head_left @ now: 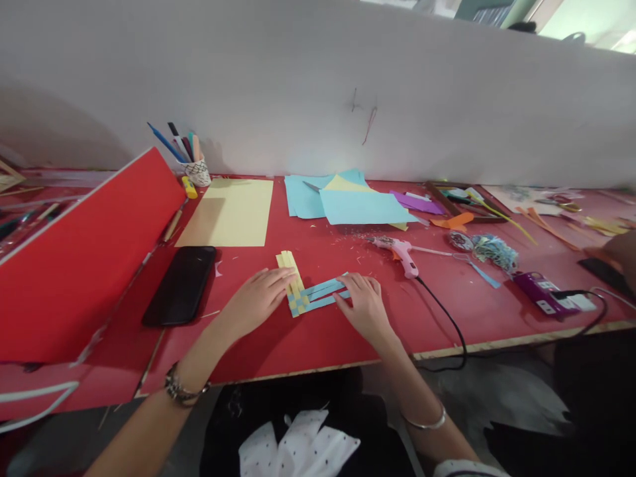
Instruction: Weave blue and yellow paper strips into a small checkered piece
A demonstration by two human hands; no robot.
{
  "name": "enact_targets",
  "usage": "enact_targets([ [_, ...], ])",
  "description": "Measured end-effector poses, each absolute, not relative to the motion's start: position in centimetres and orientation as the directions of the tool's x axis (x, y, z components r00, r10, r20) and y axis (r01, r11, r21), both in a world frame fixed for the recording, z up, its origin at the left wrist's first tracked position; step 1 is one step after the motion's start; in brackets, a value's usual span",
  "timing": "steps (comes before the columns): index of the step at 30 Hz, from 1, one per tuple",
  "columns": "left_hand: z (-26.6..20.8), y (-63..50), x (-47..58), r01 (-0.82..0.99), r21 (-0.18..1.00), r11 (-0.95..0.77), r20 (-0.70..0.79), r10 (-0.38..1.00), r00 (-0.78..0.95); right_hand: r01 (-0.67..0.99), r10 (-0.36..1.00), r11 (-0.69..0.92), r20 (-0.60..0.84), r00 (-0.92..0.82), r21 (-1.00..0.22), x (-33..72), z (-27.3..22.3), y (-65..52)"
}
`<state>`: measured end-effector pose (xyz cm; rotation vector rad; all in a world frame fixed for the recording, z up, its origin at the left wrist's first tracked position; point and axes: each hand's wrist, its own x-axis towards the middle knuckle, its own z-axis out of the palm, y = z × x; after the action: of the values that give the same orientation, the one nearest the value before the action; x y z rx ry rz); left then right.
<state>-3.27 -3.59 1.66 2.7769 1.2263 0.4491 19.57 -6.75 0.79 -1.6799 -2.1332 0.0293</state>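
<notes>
A small paper weave [299, 303] lies on the red table, with blue and yellow strips crossing in a checkered corner. Its yellow paper strips [288, 261] run away from me, and its blue paper strips [322, 289] reach to the right. My left hand [263, 295] lies beside the yellow strips, fingers stretched out and tips resting on them. At the far ends of the blue strips, my right hand [365, 305] has its fingers and thumb closed around them. The strip ends under my right fingers are hidden.
A pink glue gun [397, 250] lies right of the weave, its cord trailing over the front edge. A black phone [180, 285] and a red board [94, 258] are at left. Blue sheets [365, 207], a yellow sheet [238, 212] and a pen cup [197, 172] sit behind.
</notes>
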Motion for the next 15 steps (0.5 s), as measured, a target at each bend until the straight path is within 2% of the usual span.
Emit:
enact_targets([
  [4,2.3,-5.1,-1.9,0.656,0.231,-0.719,0.222,0.695,0.684,0.970,0.939,0.134,0.339,-0.059,-0.202,18.8,-0.2,-7.3],
  [7,2.2,-5.7,-1.2,0.644,0.195,-0.740,0.149,0.672,0.726,0.974,0.943,0.082,0.332,-0.008,-0.210,18.6,-0.4,-7.5],
  [10,1.9,-5.9,-0.9,0.654,0.161,-0.739,0.096,0.672,0.735,0.949,0.942,0.092,0.336,0.015,-0.301,18.8,-0.6,-7.4],
  [15,1.8,-6.0,-0.5,0.689,0.219,-0.691,0.097,0.718,0.689,0.831,0.928,0.143,0.365,0.077,-0.538,19.4,-0.9,-7.2],
])
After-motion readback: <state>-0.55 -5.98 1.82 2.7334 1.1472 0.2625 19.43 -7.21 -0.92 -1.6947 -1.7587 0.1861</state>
